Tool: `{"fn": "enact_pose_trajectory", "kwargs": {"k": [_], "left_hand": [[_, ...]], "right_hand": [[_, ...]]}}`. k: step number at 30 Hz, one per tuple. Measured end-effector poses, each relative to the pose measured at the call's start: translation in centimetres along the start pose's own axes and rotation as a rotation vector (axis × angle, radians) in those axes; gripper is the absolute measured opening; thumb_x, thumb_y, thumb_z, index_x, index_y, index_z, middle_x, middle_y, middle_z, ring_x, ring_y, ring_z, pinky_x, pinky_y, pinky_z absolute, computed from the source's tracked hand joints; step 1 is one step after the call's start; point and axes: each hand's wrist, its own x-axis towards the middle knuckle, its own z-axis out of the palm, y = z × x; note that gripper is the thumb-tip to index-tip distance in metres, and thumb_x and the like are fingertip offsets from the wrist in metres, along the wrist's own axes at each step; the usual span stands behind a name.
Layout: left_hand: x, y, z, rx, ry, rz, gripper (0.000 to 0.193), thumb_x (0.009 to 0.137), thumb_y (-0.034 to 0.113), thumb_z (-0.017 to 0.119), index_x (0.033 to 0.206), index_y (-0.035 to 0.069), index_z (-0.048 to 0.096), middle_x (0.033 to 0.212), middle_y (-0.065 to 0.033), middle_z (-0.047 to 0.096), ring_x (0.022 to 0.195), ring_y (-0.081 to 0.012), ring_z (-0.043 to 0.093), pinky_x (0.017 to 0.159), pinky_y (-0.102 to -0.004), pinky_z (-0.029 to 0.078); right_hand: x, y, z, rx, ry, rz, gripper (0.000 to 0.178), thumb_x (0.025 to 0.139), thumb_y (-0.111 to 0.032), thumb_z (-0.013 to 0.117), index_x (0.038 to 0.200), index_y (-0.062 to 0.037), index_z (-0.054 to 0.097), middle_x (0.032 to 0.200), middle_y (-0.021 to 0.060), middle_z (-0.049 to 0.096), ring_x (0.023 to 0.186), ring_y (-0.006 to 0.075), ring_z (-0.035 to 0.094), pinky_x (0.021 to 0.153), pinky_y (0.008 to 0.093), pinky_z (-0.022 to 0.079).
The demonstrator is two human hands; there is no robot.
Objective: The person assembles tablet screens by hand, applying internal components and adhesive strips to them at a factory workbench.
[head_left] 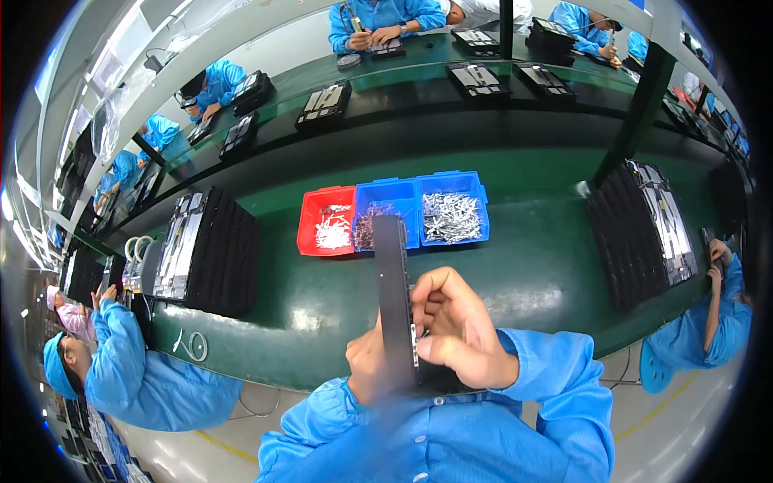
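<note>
Upright in front of my chest stands a flat black tray (394, 298), seen almost edge-on, with small light-coloured pieces along its right side. My left hand (367, 357) grips it from the left, its fingers mostly hidden behind it. Against the right face is my right hand (459, 334), fingers curled and thumb pointing at the light pieces; whatever it may pinch is too small to make out. Beyond the tray sit a red bin (306, 233) of small white parts, a blue bin (409, 193) of brownish parts, partly covered by the tray, and another blue bin (481, 193) of silvery parts.
On the green table (322, 290), stacks of black trays stand left (229, 249) and right (628, 249). A coiled cable (193, 346) lies front left. Behind a raised ledge, more trays (324, 105) rest on another bench. People in blue work nearby; one sits left (145, 378).
</note>
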Motion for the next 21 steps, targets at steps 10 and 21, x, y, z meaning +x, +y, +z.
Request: {"fn": "enact_pose_trajectory", "kwargs": {"k": [10, 21], "left_hand": [[-0.5, 0.0, -0.1, 0.069, -0.036, 0.013, 0.071, 0.079, 0.002, 0.075, 0.144, -0.014, 0.05, 0.082, -0.0122, 0.074, 0.063, -0.019, 0.073, 0.054, -0.0292, 0.055], [-1.4, -1.1, 0.1, 0.064, -0.066, 0.019, 0.069, 0.081, 0.001, 0.075, 0.141, -0.021, 0.048, 0.074, -0.0098, 0.073, 0.056, -0.0158, 0.07, 0.051, -0.0277, 0.054]], "right_hand": [[0.5, -1.1, -0.1, -0.01, 0.063, 0.089, 0.045, 0.085, 0.006, 0.065, 0.125, -0.0009, 0.046, 0.111, 0.0066, 0.054, 0.101, 0.0114, 0.056, 0.093, 0.0297, 0.049], [-0.1, -1.1, 0.6, -0.025, 0.083, 0.116, 0.054, 0.077, 0.001, 0.062, 0.126, -0.004, 0.04, 0.11, 0.0052, 0.049, 0.099, 0.0126, 0.048, 0.087, 0.0285, 0.043]]}}
